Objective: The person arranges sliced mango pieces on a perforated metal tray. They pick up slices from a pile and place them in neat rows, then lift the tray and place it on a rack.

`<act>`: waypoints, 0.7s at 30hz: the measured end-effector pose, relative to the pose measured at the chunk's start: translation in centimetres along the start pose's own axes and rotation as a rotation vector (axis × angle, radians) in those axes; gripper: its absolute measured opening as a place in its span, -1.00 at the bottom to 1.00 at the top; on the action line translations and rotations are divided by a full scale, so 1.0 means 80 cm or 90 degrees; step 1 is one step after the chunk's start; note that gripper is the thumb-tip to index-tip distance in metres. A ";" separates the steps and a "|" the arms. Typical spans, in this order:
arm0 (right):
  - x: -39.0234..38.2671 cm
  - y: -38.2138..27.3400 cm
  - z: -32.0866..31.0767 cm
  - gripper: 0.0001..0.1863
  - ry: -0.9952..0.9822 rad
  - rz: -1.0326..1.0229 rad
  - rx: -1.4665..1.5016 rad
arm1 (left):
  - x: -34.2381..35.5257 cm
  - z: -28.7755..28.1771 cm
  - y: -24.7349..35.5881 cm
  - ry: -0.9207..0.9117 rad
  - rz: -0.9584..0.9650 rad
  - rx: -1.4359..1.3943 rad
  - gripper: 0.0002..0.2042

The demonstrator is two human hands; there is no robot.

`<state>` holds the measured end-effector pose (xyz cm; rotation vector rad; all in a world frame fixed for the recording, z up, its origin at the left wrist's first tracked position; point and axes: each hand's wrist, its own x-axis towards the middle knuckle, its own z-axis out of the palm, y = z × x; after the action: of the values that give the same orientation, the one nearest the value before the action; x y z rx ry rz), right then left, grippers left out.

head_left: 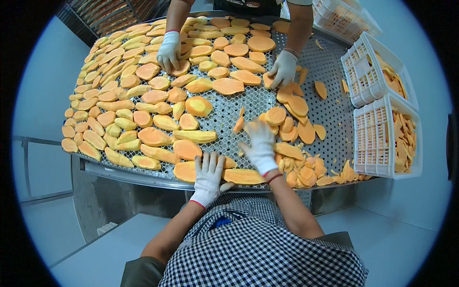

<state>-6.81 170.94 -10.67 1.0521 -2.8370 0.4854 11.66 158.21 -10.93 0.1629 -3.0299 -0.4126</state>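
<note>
My left hand (208, 177), in a white glove, lies with fingers spread over sweet potato slices (185, 171) at the near edge of a mesh tray (229, 113). A long slice (245, 176) sits just right of it. Motion blurs my right hand (261, 146), also gloved; its fingers look stretched out, thumb apart, and I see nothing held. It is beside a loose heap of slices (306, 131). Across the table, a co-worker's gloved hand (169, 51) touches a slice on the tray, while their other hand (284, 69) is on a slice by the heap.
The tray rests on a perforated metal table (334, 103), with rows of slices over its left and middle. Small offcuts (306, 172) pile near the front edge. White plastic crates (373, 138) of slices stand along the right side. A dark rack (107, 16) is at far left.
</note>
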 end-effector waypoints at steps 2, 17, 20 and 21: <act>0.007 0.042 0.004 -0.40 -0.055 -0.021 -0.001 | 0.003 -0.003 0.000 -0.004 0.001 -0.003 0.01; -0.017 0.067 -0.012 -0.66 -0.276 0.024 0.367 | 0.008 -0.012 0.004 -0.043 -0.018 0.001 -0.06; -0.031 0.065 -0.032 -0.65 -0.206 -0.040 0.103 | 0.007 -0.008 0.004 -0.038 -0.014 0.015 -0.06; -0.034 0.065 -0.035 -0.64 -0.213 -0.008 0.130 | 0.008 -0.010 0.006 -0.048 -0.016 0.015 -0.06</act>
<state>-8.18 177.22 -9.89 1.2970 -3.1172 0.6667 11.02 158.36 -10.02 0.1914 -3.1114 -0.3938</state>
